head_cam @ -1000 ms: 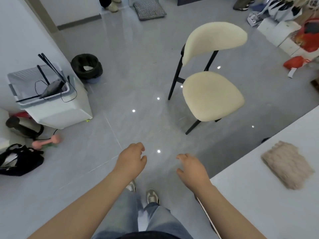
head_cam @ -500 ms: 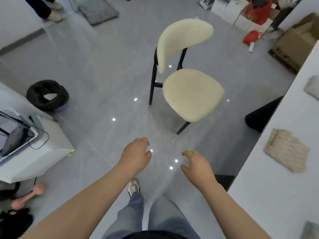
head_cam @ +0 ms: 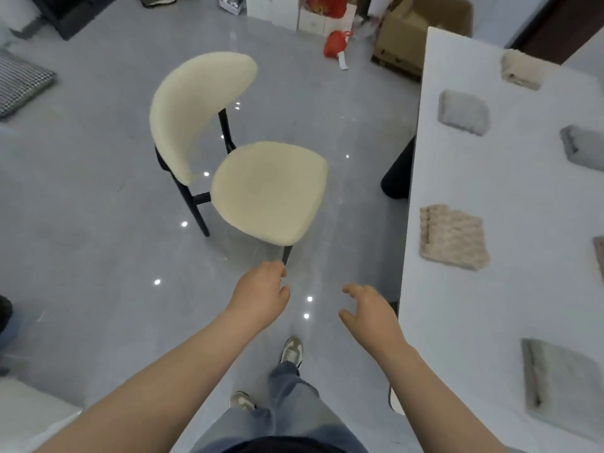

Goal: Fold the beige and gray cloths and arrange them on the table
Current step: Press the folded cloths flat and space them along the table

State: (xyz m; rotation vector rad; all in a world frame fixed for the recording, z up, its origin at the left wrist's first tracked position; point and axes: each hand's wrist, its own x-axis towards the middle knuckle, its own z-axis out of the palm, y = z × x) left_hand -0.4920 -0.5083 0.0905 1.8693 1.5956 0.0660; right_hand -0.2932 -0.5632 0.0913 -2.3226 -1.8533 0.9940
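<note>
A white table (head_cam: 457, 322) runs along the right. Several folded cloths lie on it: a beige knit cloth (head_cam: 452, 237) near the left edge, a gray cloth (head_cam: 562, 384) nearest me, a light gray cloth (head_cam: 463, 112), another gray cloth (head_cam: 583, 152) at the right border, and a beige cloth (head_cam: 519, 69) at the far end. My left hand (head_cam: 260, 297) hangs over the floor, fingers curled loosely, holding nothing. My right hand (head_cam: 369, 310) is open with fingers apart, just left of the table edge, touching no cloth.
A cream chair (head_cam: 261, 181) with black legs stands on the gray tile floor straight ahead. Cardboard boxes (head_cam: 411, 34) and a red bag (head_cam: 335, 44) sit at the far side. A checkered cushion (head_cam: 19, 83) lies at far left. My feet and jeans show below.
The view has swung right: the table now fills the right side and more cloths show. The white bin and black ring at left have left view. Both hands stay empty.
</note>
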